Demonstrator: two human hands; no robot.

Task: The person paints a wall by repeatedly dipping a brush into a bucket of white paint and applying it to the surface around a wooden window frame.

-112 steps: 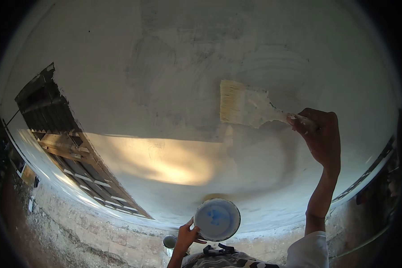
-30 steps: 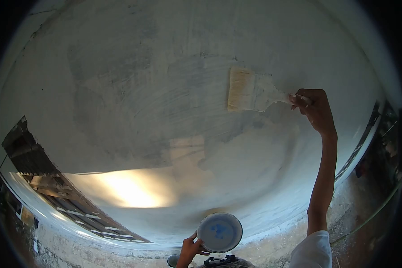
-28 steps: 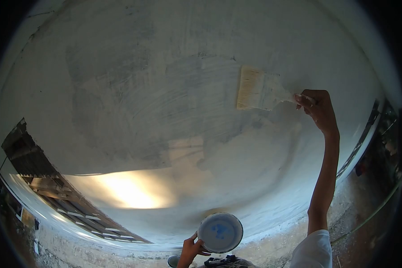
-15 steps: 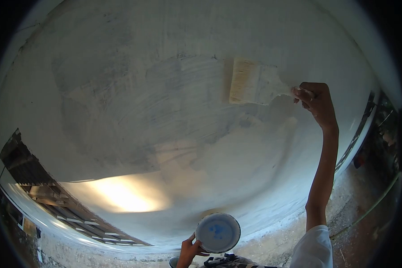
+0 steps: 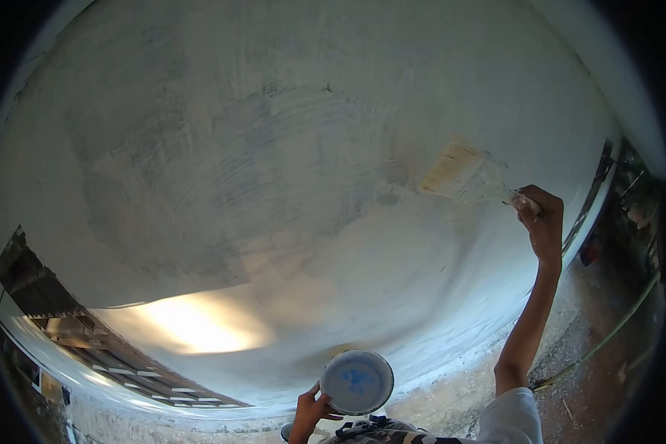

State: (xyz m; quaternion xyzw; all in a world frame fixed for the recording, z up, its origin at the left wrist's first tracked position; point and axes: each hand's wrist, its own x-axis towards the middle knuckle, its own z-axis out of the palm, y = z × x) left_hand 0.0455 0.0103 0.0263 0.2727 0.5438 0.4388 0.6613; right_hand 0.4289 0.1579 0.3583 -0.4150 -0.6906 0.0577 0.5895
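A wide paintbrush (image 5: 462, 174) with pale yellow bristles points left, close against the wall. My right hand (image 5: 539, 214) is closed round its whitish, paint-smeared handle. The wall (image 5: 288, 170) carries whitish paint with greyer streaked patches left of the brush. Low in the view, my left hand (image 5: 314, 407) grips the rim and side of a round paint bucket (image 5: 357, 382). Inside the bucket is pale liquid with bright blue blotches. Part of my left fingers is hidden behind the bucket.
A window with a slatted frame (image 5: 137, 370) lies at lower left, beside a bright sunlit patch (image 5: 200, 325) on the wall. Rough ground (image 5: 570, 355) and a thin green pole (image 5: 614, 333) show at the right. A small container (image 5: 286, 431) stands beyond my left wrist.
My right hand has brought the paintbrush down and to the right, with its bristles now tilted. The bucket stays in my left hand, nearly unmoved. The view has shifted slightly.
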